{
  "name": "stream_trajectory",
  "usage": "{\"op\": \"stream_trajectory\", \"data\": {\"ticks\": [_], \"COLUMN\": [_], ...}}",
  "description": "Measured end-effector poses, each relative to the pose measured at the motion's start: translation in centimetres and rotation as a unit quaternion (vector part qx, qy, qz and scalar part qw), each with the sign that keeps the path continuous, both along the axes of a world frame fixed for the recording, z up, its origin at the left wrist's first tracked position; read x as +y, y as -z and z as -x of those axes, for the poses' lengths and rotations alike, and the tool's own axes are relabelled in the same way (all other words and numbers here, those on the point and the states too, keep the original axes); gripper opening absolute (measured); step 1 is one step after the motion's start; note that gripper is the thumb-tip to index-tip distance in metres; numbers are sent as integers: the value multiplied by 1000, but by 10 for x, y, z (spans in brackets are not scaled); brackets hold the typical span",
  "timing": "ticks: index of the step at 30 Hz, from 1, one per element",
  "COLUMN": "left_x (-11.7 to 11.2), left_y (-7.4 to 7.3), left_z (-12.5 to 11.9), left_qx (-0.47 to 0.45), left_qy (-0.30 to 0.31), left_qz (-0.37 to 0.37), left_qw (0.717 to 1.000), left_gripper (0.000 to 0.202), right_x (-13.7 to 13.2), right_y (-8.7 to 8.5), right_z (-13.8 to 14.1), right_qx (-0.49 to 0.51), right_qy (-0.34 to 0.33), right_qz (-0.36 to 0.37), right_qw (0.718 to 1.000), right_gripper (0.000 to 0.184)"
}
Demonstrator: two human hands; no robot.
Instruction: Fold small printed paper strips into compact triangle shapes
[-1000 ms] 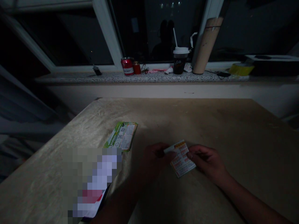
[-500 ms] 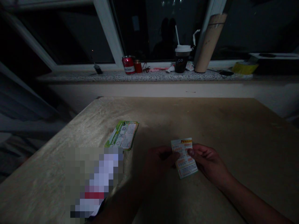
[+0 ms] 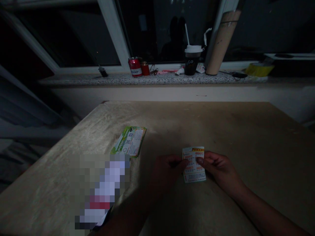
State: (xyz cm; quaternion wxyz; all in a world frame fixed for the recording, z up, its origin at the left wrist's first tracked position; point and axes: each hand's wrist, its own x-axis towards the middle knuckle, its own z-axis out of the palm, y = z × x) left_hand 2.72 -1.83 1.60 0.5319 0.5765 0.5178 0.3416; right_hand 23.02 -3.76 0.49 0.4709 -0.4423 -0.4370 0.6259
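A small printed card (image 3: 194, 173), white with orange blocks of text and a yellow strip at its top, is held upright just above the table. My left hand (image 3: 168, 168), in deep shadow, pinches its left edge with the thumb on the front. On the other side my right hand (image 3: 220, 165) grips the right edge, thumb pressed on the printed face. The fingers behind the card are hidden. To the left of my hands, green-and-white printed leaflets (image 3: 131, 142) lie on the table.
A pixelated pale object (image 3: 108, 186) lies at the table's (image 3: 236, 131) left front. Along the windowsill (image 3: 115, 78) stand a red can (image 3: 135, 68), a small red jar (image 3: 145, 68), a lidded cup with a straw (image 3: 191, 64), a tall cardboard tube (image 3: 222, 42) and a yellow tape roll (image 3: 259, 69).
The card has turned from a slight tilt to nearly straight and shifted a little to the right. Both hands keep their hold on it.
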Motion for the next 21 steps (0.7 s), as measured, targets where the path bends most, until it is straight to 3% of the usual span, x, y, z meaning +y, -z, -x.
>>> {"op": "stream_trajectory", "data": {"ticks": [5,8,12,15,21], "left_x": [1,3,7,10,10], "left_y": [2,-1,-2,0,3], "left_z": [0,1,5,8,11], "left_qx": [1,-2,89,196,352], "left_qy": [-6,-23,-8,32,117], "left_qz": [-8,-3,-21,-58,-152], "left_qw": [1000,1000,996,978,916], "left_gripper": [23,16,33,39,25], "right_x": [-1,-1,2,4,8], "right_y": [0,4,12,15,15], "right_z": [1,1,-4,-9,-12], "right_qx": [-21,-109,-290,-349,-437], "right_qy": [-8,13,37,29,20], "right_qz": [-5,-22,-108,-174,-286], "right_qw": [1000,994,950,921,852], "right_gripper": [24,29,42,41,9]}}
